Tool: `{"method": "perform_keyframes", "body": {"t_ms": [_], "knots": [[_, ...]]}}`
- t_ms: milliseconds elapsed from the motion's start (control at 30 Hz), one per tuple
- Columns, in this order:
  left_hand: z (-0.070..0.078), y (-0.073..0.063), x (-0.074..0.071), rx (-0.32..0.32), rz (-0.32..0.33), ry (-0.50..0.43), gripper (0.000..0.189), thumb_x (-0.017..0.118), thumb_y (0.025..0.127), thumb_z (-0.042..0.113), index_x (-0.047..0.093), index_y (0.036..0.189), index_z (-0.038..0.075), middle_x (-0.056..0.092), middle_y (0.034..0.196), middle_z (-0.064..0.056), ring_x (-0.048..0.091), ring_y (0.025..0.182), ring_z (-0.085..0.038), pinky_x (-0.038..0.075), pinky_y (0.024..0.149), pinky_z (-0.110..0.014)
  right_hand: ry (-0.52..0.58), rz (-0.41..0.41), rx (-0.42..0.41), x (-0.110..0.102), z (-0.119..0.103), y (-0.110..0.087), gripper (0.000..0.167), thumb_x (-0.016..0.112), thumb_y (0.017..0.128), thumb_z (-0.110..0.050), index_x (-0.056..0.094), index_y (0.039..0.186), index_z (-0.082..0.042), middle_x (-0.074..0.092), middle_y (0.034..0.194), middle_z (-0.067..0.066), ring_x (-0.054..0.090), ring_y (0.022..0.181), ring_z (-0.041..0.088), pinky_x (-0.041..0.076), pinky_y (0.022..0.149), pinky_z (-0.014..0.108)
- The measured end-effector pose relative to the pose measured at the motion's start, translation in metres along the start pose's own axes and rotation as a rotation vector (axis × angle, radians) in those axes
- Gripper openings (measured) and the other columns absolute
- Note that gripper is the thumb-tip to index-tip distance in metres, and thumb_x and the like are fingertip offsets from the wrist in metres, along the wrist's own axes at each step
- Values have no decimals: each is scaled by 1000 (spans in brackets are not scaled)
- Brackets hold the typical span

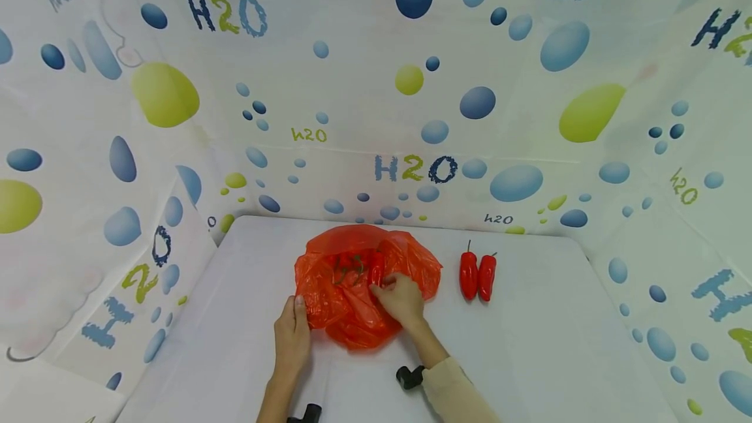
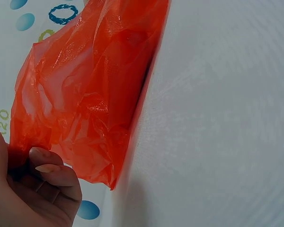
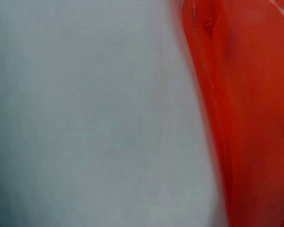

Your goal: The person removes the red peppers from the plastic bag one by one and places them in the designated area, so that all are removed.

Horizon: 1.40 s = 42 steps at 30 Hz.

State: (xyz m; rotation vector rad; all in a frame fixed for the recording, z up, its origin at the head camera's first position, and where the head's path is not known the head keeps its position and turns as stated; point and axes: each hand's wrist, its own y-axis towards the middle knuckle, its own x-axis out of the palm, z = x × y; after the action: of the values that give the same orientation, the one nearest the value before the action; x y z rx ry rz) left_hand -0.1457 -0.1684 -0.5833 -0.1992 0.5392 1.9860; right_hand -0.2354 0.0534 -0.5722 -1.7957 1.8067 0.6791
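Note:
A thin red plastic bag (image 1: 364, 331) lies open on the white table, its mouth facing up. Inside are several red chili peppers with green stems (image 1: 350, 267), partly hidden by the plastic. My left hand (image 1: 292, 335) pinches the bag's left edge between thumb and curled fingers, which the left wrist view shows close up. My right hand (image 1: 405, 302) reaches over the bag's front and pinches the lower end of one upright red chili pepper (image 1: 376, 267). The right wrist view shows only the bag's side (image 3: 255, 113) and the table, not the hand.
Two red chili peppers (image 1: 468, 275) lie side by side on the table (image 1: 529, 344), right of the bag. A white curtain with blue and green spots (image 1: 376, 83) encloses the table's back and sides. Black wrist mounts (image 1: 409, 377) sit on both wrists.

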Motion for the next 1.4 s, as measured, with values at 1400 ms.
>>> {"method": "perform_keyframes", "body": {"t_ms": [1400], "knots": [[1,1,0,5,10,15,30,42,114,23,58,97,3,46,71,0,46,68,-17,38,63,-28,145,36,-56,-1,8,-5,22,82,90,-29,77,89,-7,68,68,-4,63,62,10,54,58,27]]}}
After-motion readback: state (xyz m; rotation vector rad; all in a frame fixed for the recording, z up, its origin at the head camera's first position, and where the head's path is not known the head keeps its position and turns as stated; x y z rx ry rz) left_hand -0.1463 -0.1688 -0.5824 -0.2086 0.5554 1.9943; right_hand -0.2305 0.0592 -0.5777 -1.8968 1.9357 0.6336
